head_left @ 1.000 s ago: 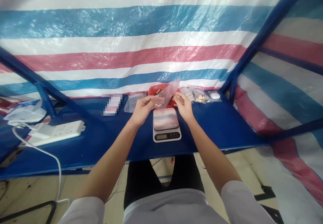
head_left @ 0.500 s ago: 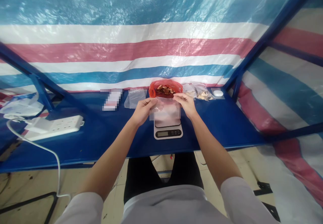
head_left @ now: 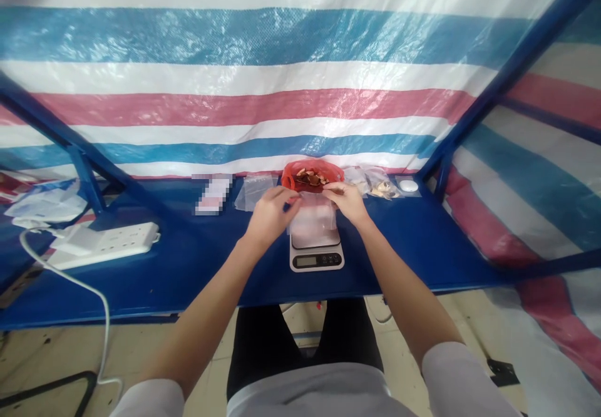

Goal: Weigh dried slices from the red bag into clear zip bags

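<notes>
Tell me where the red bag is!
In the head view, the red bag is at the back of the blue table, just right of the picture's middle, behind the white scale.

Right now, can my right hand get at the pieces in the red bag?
Likely yes: the right hand is close to the red bag, whose open mouth shows the brown pieces. The hand seems to pinch a clear bag, though, so it may need freeing first.

The front bag (head_left: 313,213) is over the scale (head_left: 317,261), between the left hand (head_left: 273,211) and right hand (head_left: 346,201). Bits (head_left: 310,177) lie in the back bag (head_left: 290,176) behind, with flat bags (head_left: 252,193) left of it and filled bags (head_left: 381,186) right.
</notes>
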Demonstrator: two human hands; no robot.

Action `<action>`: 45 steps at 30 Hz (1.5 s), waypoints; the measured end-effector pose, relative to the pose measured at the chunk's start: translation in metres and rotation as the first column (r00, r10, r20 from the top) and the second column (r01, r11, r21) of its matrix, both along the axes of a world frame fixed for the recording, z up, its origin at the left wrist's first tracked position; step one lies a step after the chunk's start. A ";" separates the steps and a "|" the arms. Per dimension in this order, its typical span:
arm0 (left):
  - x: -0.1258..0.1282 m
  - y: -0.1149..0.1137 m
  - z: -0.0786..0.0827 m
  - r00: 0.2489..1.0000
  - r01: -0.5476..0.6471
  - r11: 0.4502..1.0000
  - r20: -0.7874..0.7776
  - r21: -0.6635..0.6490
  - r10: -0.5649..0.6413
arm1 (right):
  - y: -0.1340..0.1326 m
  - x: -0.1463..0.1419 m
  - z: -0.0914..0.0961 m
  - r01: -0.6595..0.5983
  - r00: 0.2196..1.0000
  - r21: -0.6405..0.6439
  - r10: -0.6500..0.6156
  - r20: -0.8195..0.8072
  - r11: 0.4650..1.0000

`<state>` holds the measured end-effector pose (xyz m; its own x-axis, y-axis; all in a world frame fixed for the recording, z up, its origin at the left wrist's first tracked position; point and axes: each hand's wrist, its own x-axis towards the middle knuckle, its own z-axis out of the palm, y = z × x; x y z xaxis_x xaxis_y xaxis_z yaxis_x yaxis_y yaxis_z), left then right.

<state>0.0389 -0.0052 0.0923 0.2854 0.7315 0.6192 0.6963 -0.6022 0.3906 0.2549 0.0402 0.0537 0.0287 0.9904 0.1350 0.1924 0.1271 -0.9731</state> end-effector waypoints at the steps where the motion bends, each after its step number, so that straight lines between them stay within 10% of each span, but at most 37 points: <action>1: 0.006 -0.002 0.000 0.998 0.006 0.999 -0.068 0.034 -0.004 | 0.000 -0.003 0.001 -0.003 1.000 0.002 0.003 0.013 1.000; 6: 0.021 -0.004 -0.009 0.959 -0.060 0.991 -0.270 0.123 0.092 | 0.000 -0.014 0.002 -0.031 0.998 -0.031 0.032 0.050 0.999; 15: 0.005 0.008 -0.019 0.809 0.461 0.887 -0.427 0.035 -0.404 | 0.010 -0.019 -0.002 -0.094 0.989 -0.051 0.099 0.107 0.994; 27: 0.027 0.006 -0.021 0.845 0.227 0.974 -0.498 0.005 -0.195 | 0.011 -0.021 0.000 -0.090 0.994 -0.152 0.097 0.042 0.984; 35: 0.038 -0.001 -0.035 0.968 -0.109 0.922 -0.251 -0.372 0.013 | 0.012 -0.040 0.000 -0.076 0.995 -0.160 0.085 0.053 0.984; 45: 0.016 0.003 -0.031 0.999 -0.028 0.871 0.017 -0.491 0.042 | 0.002 -0.044 0.011 -0.171 0.984 -0.156 0.160 -0.081 0.973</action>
